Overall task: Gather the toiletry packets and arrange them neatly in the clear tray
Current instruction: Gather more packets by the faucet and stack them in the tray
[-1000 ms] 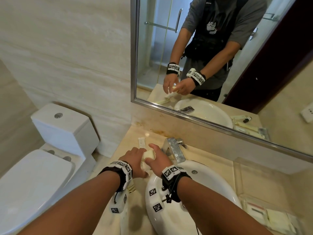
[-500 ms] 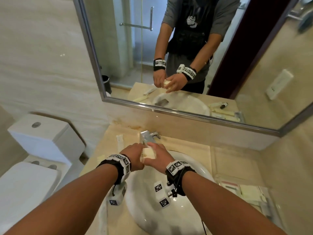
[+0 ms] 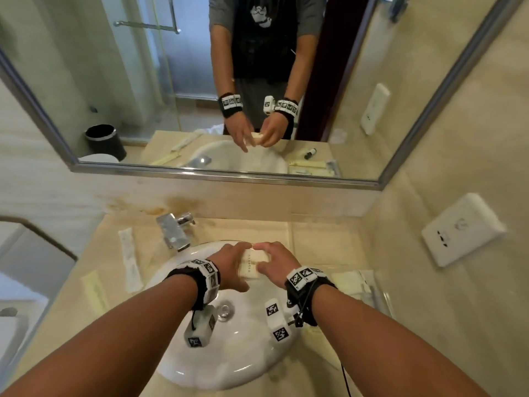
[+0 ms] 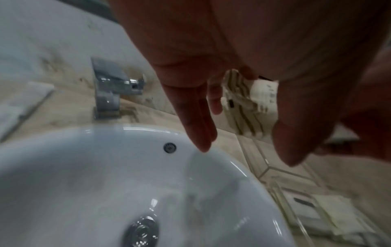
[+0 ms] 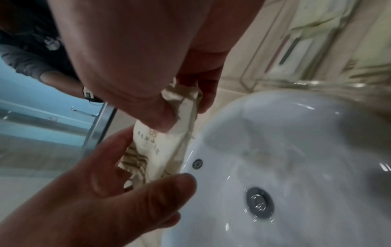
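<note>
My right hand (image 3: 273, 263) pinches the cream packets (image 3: 253, 264) over the basin (image 3: 229, 365); my left hand (image 3: 229, 267) fingers lie straight alongside

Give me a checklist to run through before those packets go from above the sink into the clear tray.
1. Grip: right hand pinches the cream packets at their top edge. Ok.
2. Left hand: fingers straight, beside the packets, curled round nothing. Ok.
3. Bundle squared up: the packet edges look fanned in the right wrist view. Not ok.
4. Drop risk: the packets hang over the sink bowl. Not ok until clear of it.
5. Clear tray: to the right of the sink, already holds packets; free room for more cannot be told.
6. Leftovers: a long white packet and a yellowish packet lie on the counter left of the sink. Not ok.
</note>
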{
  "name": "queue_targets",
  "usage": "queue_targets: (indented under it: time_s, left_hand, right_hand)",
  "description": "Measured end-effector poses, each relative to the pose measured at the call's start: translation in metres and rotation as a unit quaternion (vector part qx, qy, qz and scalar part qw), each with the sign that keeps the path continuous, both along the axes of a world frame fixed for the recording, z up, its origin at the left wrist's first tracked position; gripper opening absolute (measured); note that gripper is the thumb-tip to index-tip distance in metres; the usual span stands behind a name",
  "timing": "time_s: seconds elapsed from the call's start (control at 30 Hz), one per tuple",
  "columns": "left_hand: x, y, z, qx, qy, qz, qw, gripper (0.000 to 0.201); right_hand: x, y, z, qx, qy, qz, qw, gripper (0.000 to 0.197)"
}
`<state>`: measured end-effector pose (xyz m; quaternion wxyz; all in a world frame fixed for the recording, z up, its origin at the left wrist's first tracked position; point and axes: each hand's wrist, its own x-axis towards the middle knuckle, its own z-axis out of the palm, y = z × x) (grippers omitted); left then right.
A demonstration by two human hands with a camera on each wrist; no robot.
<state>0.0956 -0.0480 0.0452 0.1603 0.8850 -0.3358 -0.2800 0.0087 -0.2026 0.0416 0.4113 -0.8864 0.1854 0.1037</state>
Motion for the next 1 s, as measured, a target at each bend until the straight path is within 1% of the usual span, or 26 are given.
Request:
queue_targets:
  time_s: [0.03, 0.07, 0.13, 0.17, 0.2, 0.23, 0.3, 0.37, 0.43, 0.47, 0.53, 0.6, 0.63, 0.73, 0.8, 0.83, 0.87, 0.93, 0.97, 1.0]
  left_hand:
    - [-0.006, -0.009, -0.001, -0.011, 0.03, 0.01, 0.999, 0.109]
    - [-0.011, -0.018, -0.002, -0.018, 0.063, 0.023, 0.998, 0.103]
    - [-0.021, -0.036, -0.004, -0.018, 0.116, 0.054, 0.992, 0.08]
    - [-0.026, -0.045, -0.005, -0.016, 0.129, 0.061, 0.99, 0.07]
    - [-0.031, -0.053, -0.008, -0.017, 0.134, 0.059, 0.989, 0.064]
    - [-0.036, -0.061, -0.011, -0.015, 0.136, 0.052, 0.989, 0.062]
    - [-0.045, -0.075, -0.019, -0.007, 0.144, 0.026, 0.989, 0.065]
    - [-0.054, -0.088, -0.029, 0.001, 0.162, 0.005, 0.987, 0.069]
    - [-0.065, -0.097, -0.039, 0.014, 0.187, -0.007, 0.982, 0.069]
    - [-0.07, -0.101, -0.044, 0.018, 0.203, -0.009, 0.979, 0.064]
    - [-0.078, -0.109, -0.052, 0.021, 0.23, -0.011, 0.973, 0.045]
    - [-0.086, -0.116, -0.056, 0.028, 0.242, -0.019, 0.97, 0.025]
    - [-0.089, -0.118, -0.057, 0.031, 0.246, -0.018, 0.968, 0.02]
    - [-0.095, -0.124, -0.065, 0.032, 0.257, -0.008, 0.966, 0.013]
    - [-0.096, -0.127, -0.069, 0.029, 0.255, -0.008, 0.967, 0.01]
    - [-0.095, -0.128, -0.071, 0.028, 0.253, -0.009, 0.967, 0.009]
    - [-0.095, -0.129, -0.072, 0.025, 0.251, -0.009, 0.968, 0.009]
    - [-0.095, -0.132, -0.073, 0.021, 0.248, -0.007, 0.969, 0.012]
    - [-0.095, -0.134, -0.074, 0.019, 0.246, -0.007, 0.969, 0.014]
    - [-0.095, -0.136, -0.074, 0.016, 0.244, -0.006, 0.97, 0.014]
  right_hand:
    - [-0.009, -0.009, -0.003, -0.004, 0.006, -0.01, 1.0, 0.051]
    - [-0.018, -0.019, -0.006, -0.006, 0.012, -0.019, 1.0, 0.05]
    - [-0.038, -0.036, -0.013, -0.002, 0.023, -0.036, 0.999, 0.048]
    - [-0.047, -0.044, -0.016, 0.001, 0.027, -0.044, 0.999, 0.047]
    - [-0.057, -0.051, -0.018, 0.007, 0.031, -0.053, 0.998, 0.046]
    - [-0.065, -0.057, -0.021, 0.014, 0.035, -0.061, 0.997, 0.045]
    - [-0.081, -0.068, -0.026, 0.02, 0.045, -0.07, 0.996, 0.044]
    - [-0.096, -0.076, -0.029, 0.031, 0.061, -0.072, 0.995, 0.042]
    - [-0.108, -0.082, -0.036, 0.046, 0.078, -0.075, 0.993, 0.04]
    - [-0.114, -0.085, -0.038, 0.051, 0.085, -0.078, 0.992, 0.041]
    - [-0.124, -0.088, -0.044, 0.053, 0.089, -0.085, 0.991, 0.044]
    - [-0.131, -0.09, -0.048, 0.057, 0.091, -0.09, 0.99, 0.05]
    - [-0.134, -0.09, -0.05, 0.059, 0.091, -0.095, 0.99, 0.055]
    - [-0.14, -0.091, -0.056, 0.055, 0.093, -0.123, 0.986, 0.064]
    - [-0.143, -0.094, -0.058, 0.061, 0.1, -0.17, 0.978, 0.066]
    - [-0.145, -0.096, -0.059, 0.069, 0.103, -0.192, 0.973, 0.063]
    - [-0.147, -0.098, -0.06, 0.079, 0.103, -0.207, 0.97, 0.053]
    - [-0.149, -0.102, -0.061, 0.105, 0.097, -0.221, 0.965, 0.023]
    - [-0.151, -0.104, -0.062, 0.117, 0.089, -0.226, 0.963, 0.016]
    - [-0.152, -0.105, -0.061, 0.121, 0.085, -0.228, 0.962, 0.013]
